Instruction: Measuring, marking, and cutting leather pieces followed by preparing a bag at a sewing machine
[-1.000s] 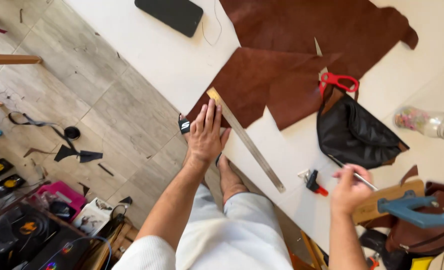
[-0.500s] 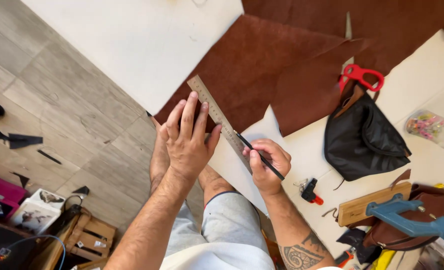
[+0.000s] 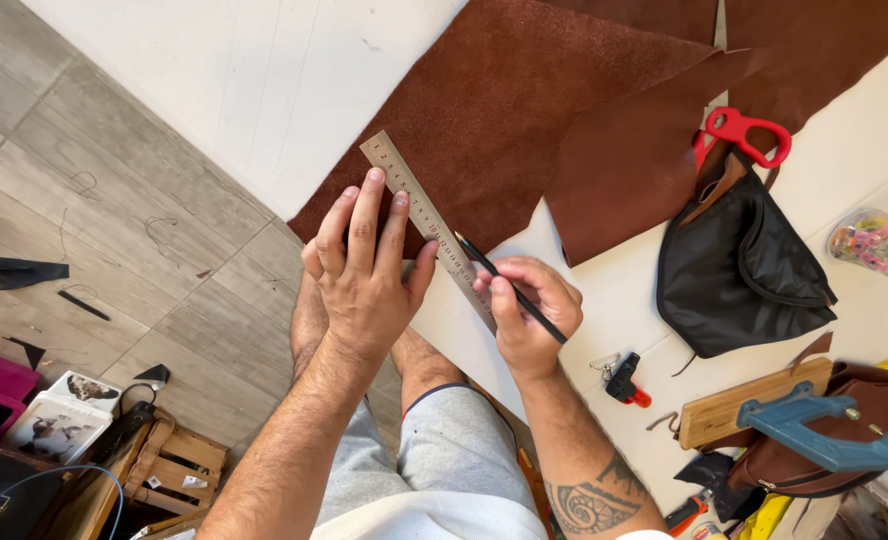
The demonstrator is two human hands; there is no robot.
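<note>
So the metal ruler [image 3: 427, 226] was lying diagonally across the corner of the brown leather [image 3: 524, 120], right at the table's edge. Left hand [image 3: 366, 280] was spread flat, fingers pressing down on the leather just beside the ruler. Right hand [image 3: 526, 314] was closed around a dark pencil [image 3: 509, 288] on the ruler's other side, tip touching the ruler's edge. Further out from the ruler, past the pencil hand, sat a black pouch [image 3: 739, 270] with red-handled scissors [image 3: 739, 135] above it.
</note>
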